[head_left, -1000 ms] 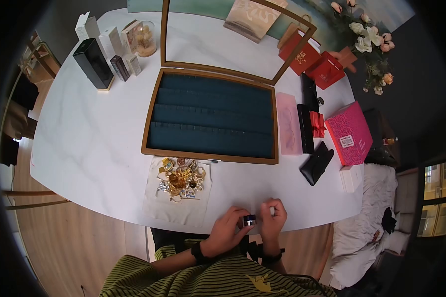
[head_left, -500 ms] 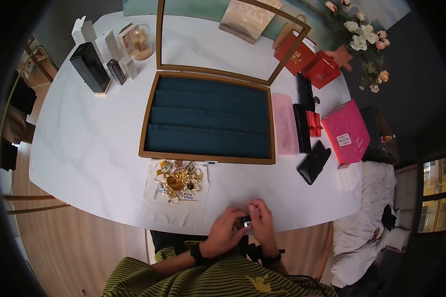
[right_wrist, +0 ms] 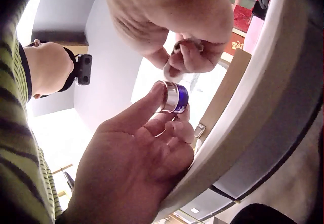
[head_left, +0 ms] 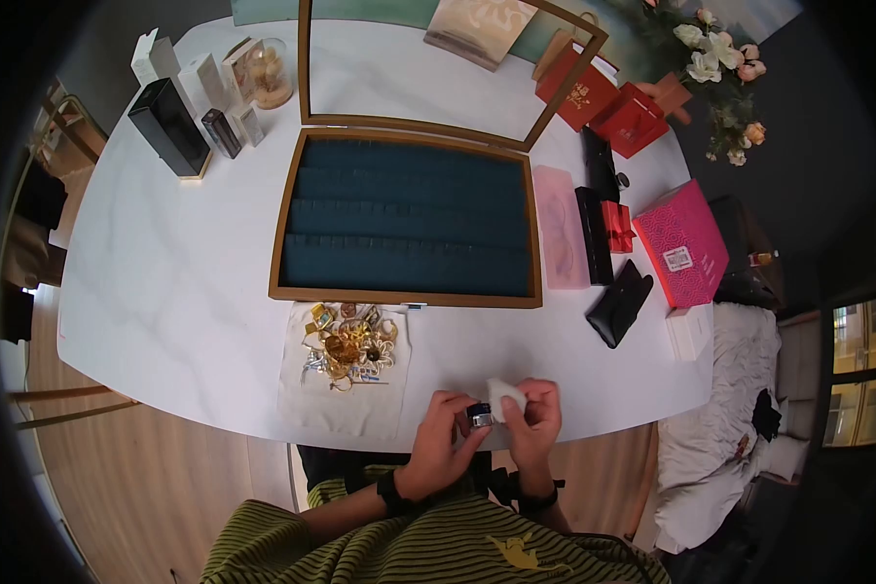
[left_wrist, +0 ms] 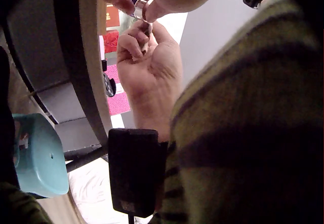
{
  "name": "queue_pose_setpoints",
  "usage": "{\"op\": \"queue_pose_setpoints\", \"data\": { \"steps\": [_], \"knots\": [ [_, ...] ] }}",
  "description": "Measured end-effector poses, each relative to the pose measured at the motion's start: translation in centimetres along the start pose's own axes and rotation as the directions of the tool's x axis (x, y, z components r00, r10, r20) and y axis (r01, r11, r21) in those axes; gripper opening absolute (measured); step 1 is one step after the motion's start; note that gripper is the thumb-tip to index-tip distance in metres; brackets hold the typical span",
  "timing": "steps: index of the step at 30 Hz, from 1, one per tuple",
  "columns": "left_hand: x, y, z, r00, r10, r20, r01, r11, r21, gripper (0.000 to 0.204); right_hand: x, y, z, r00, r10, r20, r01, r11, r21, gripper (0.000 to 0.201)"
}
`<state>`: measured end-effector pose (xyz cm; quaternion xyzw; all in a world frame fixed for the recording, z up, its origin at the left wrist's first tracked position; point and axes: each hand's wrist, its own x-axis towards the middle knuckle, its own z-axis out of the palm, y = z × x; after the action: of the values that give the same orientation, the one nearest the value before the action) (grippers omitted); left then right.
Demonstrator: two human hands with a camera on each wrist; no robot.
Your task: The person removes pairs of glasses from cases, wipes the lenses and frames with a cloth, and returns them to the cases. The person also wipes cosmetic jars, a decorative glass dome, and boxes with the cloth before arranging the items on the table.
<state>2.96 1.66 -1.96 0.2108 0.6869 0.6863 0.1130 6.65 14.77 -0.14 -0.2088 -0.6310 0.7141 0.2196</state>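
Observation:
My left hand (head_left: 436, 450) pinches a small silver and dark blue jar (head_left: 480, 417) between thumb and fingers, just over the table's front edge. In the right wrist view, the shiny silver side and blue band of the jar (right_wrist: 174, 98) show plainly. Close to the jar, my right hand (head_left: 535, 433) pinches a piece of white cloth (head_left: 504, 397). Seen from the right wrist, a bit of the cloth (right_wrist: 171, 74) sticks out beside the curled fingers, right by the jar. Left of the hands, a heap of gold and silver jewellery (head_left: 348, 347) lies on a cream cloth (head_left: 331, 417).
Behind the jewellery stands a wooden display case (head_left: 405, 298) with a dark teal lining, its glass lid (head_left: 420, 129) raised. To its right are a pink case (head_left: 560, 238), a black pouch (head_left: 618, 307) and a magenta box (head_left: 686, 248). Several small boxes (head_left: 170, 127) stand at the far left.
A white cloth now shows in my right hand, where earlier only fingers and thumb were seen. Both hands have moved slightly up in the head view; the left still holds the jar.

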Motion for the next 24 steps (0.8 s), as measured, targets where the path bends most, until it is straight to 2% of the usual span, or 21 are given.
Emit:
{"op": "queue_pose_setpoints", "data": {
  "steps": [1, 3, 7, 9, 13, 15, 16, 18, 19, 21, 22, 24],
  "knots": [
    [0.0, 0.0, 0.0, 1.0, -0.002, 0.0, 0.002, 1.0, 0.0, 0.038, 0.2, 0.3, -0.5, 1.0, 0.002, 0.0, -0.002, 1.0, 0.0, 0.009],
    [0.0, 0.0, -0.1, 1.0, -0.003, 0.003, 0.003, 1.0, -0.004, 0.038, 0.6, 0.7, -1.4, 0.981, -0.005, 0.193, 0.047, 0.976, -0.215, 0.012],
    [0.1, 0.1, 0.0, 1.0, 0.001, 0.015, 0.0, 1.0, -0.02, 0.037, 0.6, 0.3, -1.5, 0.987, -0.013, 0.163, 0.063, 0.949, -0.309, 0.011],
    [0.1, 0.1, -0.2, 1.0, 0.013, 0.007, -0.012, 1.0, -0.027, 0.038, 0.2, -0.3, -0.6, 0.976, 0.173, 0.134, -0.125, 0.943, -0.307, 0.007],
    [0.0, 0.0, -0.1, 1.0, 0.011, 0.01, -0.011, 1.0, -0.013, 0.042, 0.4, 0.3, -0.6, 0.99, 0.122, 0.067, -0.1, 0.959, -0.264, 0.006],
    [0.0, 0.0, -0.1, 1.0, -0.001, -0.022, 0.0, 0.999, -0.042, 0.047, 0.1, 0.8, -0.4, 0.991, -0.009, 0.136, 0.056, 0.938, -0.343, 0.006],
    [-0.1, -0.2, 0.0, 1.0, -0.001, -0.018, 0.001, 0.999, -0.041, 0.047, -0.1, 0.9, -0.6, 0.991, -0.009, 0.132, 0.054, 0.938, -0.341, 0.006],
    [-0.2, -0.9, 0.3, 0.999, 0.009, -0.044, -0.011, 0.998, -0.058, 0.049, -0.3, 0.7, -1.2, 0.995, 0.013, 0.098, 0.005, 0.983, -0.186, 0.007],
    [-0.3, -1.0, 0.4, 0.999, 0.008, -0.04, -0.01, 0.998, -0.056, 0.049, -0.3, 0.5, -1.2, 0.995, 0.014, 0.094, 0.003, 0.983, -0.183, 0.007],
    [-0.3, -1.1, 0.4, 0.998, -0.016, -0.053, 0.011, 0.996, -0.083, 0.048, -0.3, 0.2, -1.0, 0.97, 0.06, 0.236, 0.01, 0.959, -0.283, 0.007],
    [-0.4, -1.2, 0.4, 0.999, -0.012, -0.046, 0.009, 0.997, -0.08, 0.048, -0.3, 0.4, -1.2, 0.972, 0.056, 0.23, 0.011, 0.96, -0.279, 0.007],
    [-0.5, -1.2, 0.6, 0.998, -0.035, -0.049, 0.03, 0.995, -0.096, 0.046, -0.3, 0.8, -1.4, 0.993, 0.089, 0.081, -0.086, 0.996, -0.039, 0.01]
  ]
}}
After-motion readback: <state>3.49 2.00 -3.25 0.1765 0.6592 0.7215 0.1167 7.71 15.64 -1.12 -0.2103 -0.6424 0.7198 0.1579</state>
